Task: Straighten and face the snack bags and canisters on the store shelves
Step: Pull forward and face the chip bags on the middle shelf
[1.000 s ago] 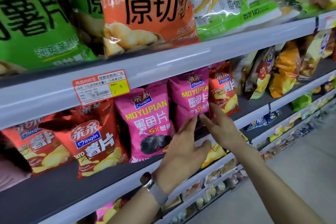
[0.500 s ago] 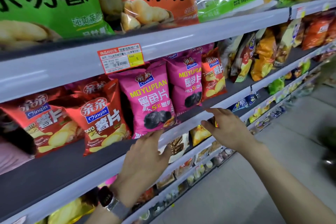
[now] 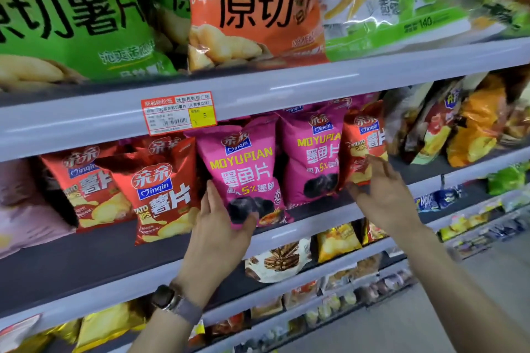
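"Two pink bags are seen on the middle shelf (image 3: pixel 86 264). Where exactly are they placed?"

"The front pink bag (image 3: pixel 243 178) is stood upright near the shelf's front edge. The second pink bag (image 3: pixel 312 157) is set just beside it, to the right and a little further back."

"How is the front one held?"

"Its lower left corner is gripped by the left hand (image 3: pixel 220 226). The thumb is laid across the printed face, and the fingers (image 3: pixel 208 198) are pressed together along the left edge."

"And the right hand?"

"The right hand (image 3: pixel 384 195) is raised before the small red bag (image 3: pixel 364 140), which is stood to the right of the second pink bag. Its fingers are straight and slightly spread, and nothing is pinched. Whether the bag is touched cannot be told — the hand is blurred."

"What else is noticed?"

"Red chip bags (image 3: pixel 160 192) are stood left of the pink ones, a price label (image 3: pixel 179 113) is fixed on the rail above, and a watch (image 3: pixel 166 296) is worn on the left wrist."
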A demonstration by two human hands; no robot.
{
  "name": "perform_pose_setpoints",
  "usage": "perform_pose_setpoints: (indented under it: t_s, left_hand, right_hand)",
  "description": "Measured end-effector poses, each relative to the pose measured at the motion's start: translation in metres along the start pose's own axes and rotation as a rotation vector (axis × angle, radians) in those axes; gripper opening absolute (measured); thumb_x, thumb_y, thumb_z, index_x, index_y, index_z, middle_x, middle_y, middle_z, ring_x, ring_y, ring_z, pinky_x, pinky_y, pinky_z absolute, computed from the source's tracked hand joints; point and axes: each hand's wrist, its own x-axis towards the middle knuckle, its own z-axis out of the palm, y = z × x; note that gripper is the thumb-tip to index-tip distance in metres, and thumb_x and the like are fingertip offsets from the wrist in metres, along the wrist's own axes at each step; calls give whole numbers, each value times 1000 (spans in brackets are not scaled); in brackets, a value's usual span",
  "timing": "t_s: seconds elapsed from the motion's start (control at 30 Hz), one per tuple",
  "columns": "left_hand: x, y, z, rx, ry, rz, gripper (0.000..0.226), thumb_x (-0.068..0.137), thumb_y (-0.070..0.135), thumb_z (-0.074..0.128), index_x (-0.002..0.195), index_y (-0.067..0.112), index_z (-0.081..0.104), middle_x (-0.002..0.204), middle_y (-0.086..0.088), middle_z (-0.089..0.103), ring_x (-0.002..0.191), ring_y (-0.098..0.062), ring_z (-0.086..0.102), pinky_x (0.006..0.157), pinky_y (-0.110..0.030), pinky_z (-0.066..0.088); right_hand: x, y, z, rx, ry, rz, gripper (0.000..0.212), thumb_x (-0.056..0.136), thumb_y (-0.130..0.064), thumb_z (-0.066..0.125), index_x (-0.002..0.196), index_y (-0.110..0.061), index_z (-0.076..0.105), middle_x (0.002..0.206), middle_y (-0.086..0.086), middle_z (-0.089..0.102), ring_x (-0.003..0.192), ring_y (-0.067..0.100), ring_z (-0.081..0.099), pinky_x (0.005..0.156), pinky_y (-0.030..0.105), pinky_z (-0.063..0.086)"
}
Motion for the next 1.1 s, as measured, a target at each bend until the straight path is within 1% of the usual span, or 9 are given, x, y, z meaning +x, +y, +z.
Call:
perform_pose_setpoints:
  t_s: [0.17,0.23,0.33,0.4,0.5,0.63,0.87,0.97,1.1]
  left_hand:
    - [21,14,31,-225,244,-90,127,75,67,84,168,21,8,158,-6,44,143,-29,48,115,-52,44]
    - [26,20,36,-311,288,-125,128,68,67,88,165,24,17,148,1,54,128,-17,60,105,-40,52]
    - [32,25,42,-464,322,-167,124,65,47,96,162,22,23,129,11,65,104,12,64,79,-2,48]
    - [35,26,45,-505,339,-202,123,64,41,98,161,21,24,124,14,67,98,17,62,71,3,45]
    - [36,27,49,-484,406,-223,116,62,43,100,156,24,33,124,11,70,103,6,66,79,-8,49]
    - [37,26,53,-442,503,-212,107,63,47,100,148,28,38,124,6,72,108,-13,71,97,-38,58]
    - [40,29,51,-486,530,-128,104,61,38,102,146,28,42,124,7,73,107,-8,73,96,-37,60]
    - [43,28,48,-553,539,-79,102,62,30,103,145,24,43,125,5,73,109,-11,74,98,-42,61]
    - [34,29,45,-587,527,-31,101,64,28,103,145,21,43,127,2,72,111,-15,74,97,-47,62]
  right_hand:
    - [58,18,2,241,38,37,103,77,-49,86,153,-13,28,153,13,42,141,39,40,113,54,41]
    - [79,28,4,327,59,61,110,68,-57,89,152,-18,29,147,10,49,137,36,47,113,53,43]
    - [106,43,10,547,-9,80,107,62,-53,94,147,-27,35,125,-11,65,118,18,64,109,44,49]
    - [114,51,15,609,-36,70,97,66,-41,96,145,-26,40,111,-24,65,107,11,66,105,39,50]
    - [114,59,20,663,-6,70,89,70,-38,95,143,-27,44,107,-23,65,102,12,65,93,30,49]
    - [103,59,15,813,140,94,96,74,-40,94,150,-31,36,121,-12,68,103,7,67,100,30,48]
    - [90,64,-4,946,276,120,105,77,-33,93,159,-29,27,125,-14,64,100,-22,59,83,-3,43]
    - [78,62,-11,952,262,107,106,76,-35,93,159,-31,27,121,-23,62,99,-24,58,85,2,43]
    - [54,54,-15,966,268,92,103,76,-38,93,157,-35,28,132,-15,61,110,-13,61,92,13,46]
